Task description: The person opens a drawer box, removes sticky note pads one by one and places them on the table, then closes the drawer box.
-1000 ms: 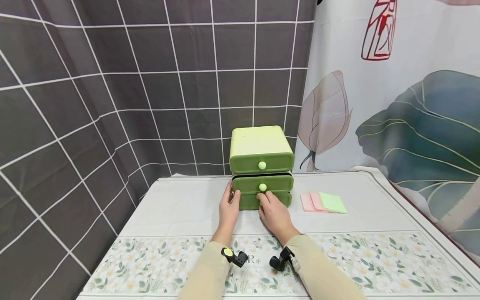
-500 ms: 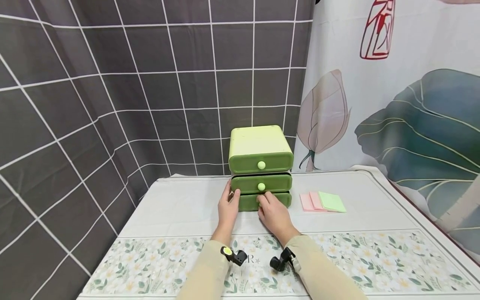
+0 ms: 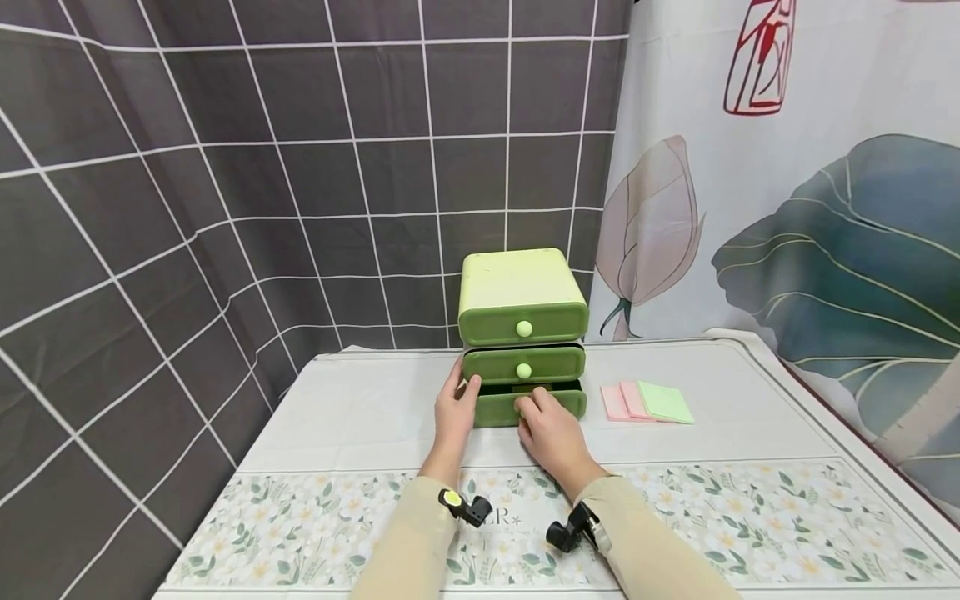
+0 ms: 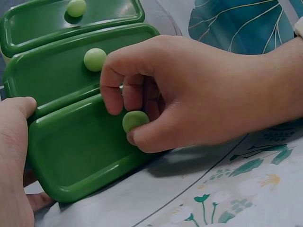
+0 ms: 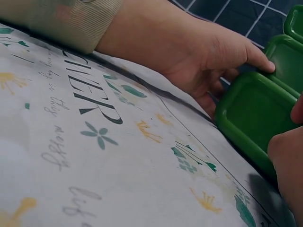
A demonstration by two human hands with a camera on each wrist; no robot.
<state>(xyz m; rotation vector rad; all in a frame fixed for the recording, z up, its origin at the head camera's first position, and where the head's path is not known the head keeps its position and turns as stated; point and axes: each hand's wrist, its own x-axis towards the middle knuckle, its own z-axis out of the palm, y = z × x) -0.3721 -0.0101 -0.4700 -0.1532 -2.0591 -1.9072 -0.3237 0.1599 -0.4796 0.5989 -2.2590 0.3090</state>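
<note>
A small light-green cabinet [image 3: 517, 279] with three dark-green drawers stands at the back of the table. Its bottom drawer [image 3: 493, 410] is pulled partway out, with a dark gap showing above its front. My right hand [image 3: 557, 435] pinches that drawer's round knob [image 4: 135, 121] between thumb and curled fingers. On the cabinet's left side, my left hand [image 3: 454, 417] holds on, thumb at the front edge of the middle drawer [image 3: 491, 367], fingers round the side. The middle drawer juts out slightly; the top drawer [image 3: 487, 325] looks closed.
Pink sticky notes [image 3: 613, 405] and a green sticky pad [image 3: 666, 403] lie right of the cabinet. A white cloth with a floral band [image 3: 750, 517] covers the table. Behind hang a dark grid-patterned curtain [image 3: 375, 183] and a white curtain with leaf prints [image 3: 840, 233].
The bottom drawer has slid out toward me, opening a gap above its front. My right hand has come slightly nearer with the knob; my left hand stays at the cabinet's side.
</note>
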